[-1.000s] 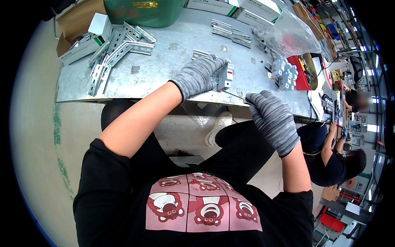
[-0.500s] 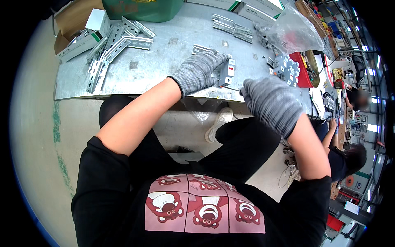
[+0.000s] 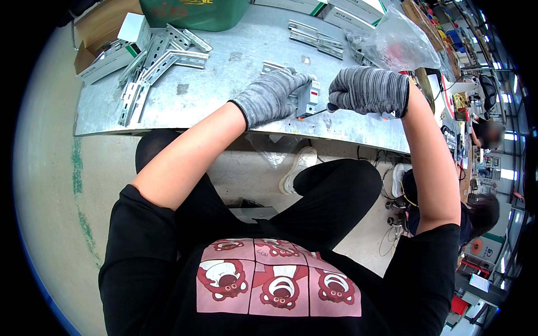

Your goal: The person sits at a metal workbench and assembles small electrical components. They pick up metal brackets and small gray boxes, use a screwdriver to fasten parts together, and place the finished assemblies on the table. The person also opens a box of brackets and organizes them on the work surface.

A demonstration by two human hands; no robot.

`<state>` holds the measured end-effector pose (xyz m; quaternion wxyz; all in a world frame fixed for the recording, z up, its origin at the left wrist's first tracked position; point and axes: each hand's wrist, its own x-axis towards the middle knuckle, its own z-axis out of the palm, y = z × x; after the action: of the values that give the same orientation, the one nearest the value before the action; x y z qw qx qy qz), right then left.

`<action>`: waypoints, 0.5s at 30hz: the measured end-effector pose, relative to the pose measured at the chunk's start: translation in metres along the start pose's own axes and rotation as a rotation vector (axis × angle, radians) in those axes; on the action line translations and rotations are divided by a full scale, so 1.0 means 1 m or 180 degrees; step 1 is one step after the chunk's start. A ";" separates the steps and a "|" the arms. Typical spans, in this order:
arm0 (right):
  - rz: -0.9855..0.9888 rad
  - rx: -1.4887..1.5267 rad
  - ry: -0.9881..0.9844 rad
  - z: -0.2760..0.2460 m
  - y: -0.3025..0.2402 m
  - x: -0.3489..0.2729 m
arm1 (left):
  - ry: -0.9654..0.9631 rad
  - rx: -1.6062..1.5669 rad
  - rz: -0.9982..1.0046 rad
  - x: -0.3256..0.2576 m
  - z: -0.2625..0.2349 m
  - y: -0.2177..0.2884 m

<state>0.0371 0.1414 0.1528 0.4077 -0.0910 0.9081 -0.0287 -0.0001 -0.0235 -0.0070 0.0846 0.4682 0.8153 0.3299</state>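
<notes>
My left hand [image 3: 269, 98], in a grey knitted glove, grips a small grey circuit breaker [image 3: 307, 103] near the table's front edge. The breaker has a red mark on its front and an orange spot at its near end. A short slotted metal rail [image 3: 272, 66] shows just beyond the left fingers; whether the breaker sits on it I cannot tell. In my gloved right hand [image 3: 367, 91], closed in a fist, is a screwdriver [image 3: 320, 113]. Its thin dark shaft points left, with the tip at the breaker's near end.
Slotted metal rails [image 3: 159, 63] lie piled at the left beside an open carton [image 3: 106, 63]. More rails [image 3: 315, 38] lie at the back. A green bin [image 3: 193, 15] stands behind, a clear plastic bag [image 3: 400, 42] at right. A co-worker [image 3: 483, 215] sits at far right.
My right hand has moved up and over the table from its front edge, bringing the screwdriver to the breaker. It now covers the grey parts and red bin behind. My left hand has barely moved.
</notes>
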 end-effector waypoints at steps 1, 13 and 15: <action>0.0298 0.0116 -0.0156 -0.004 -0.001 -0.003 | -0.0014 -0.0066 -0.0004 0.001 0.000 0.000; 0.0410 -0.0911 0.1121 0.035 -0.046 -0.056 | 0.0044 -0.0166 0.0072 -0.006 -0.004 -0.003; 0.0286 -0.0337 0.1718 0.038 -0.031 -0.083 | 0.0085 0.0001 0.0014 -0.006 -0.002 0.001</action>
<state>0.1238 0.1271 0.1929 0.1467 -0.0608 0.9872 0.0136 0.0033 -0.0289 -0.0060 0.0729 0.4655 0.8154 0.3362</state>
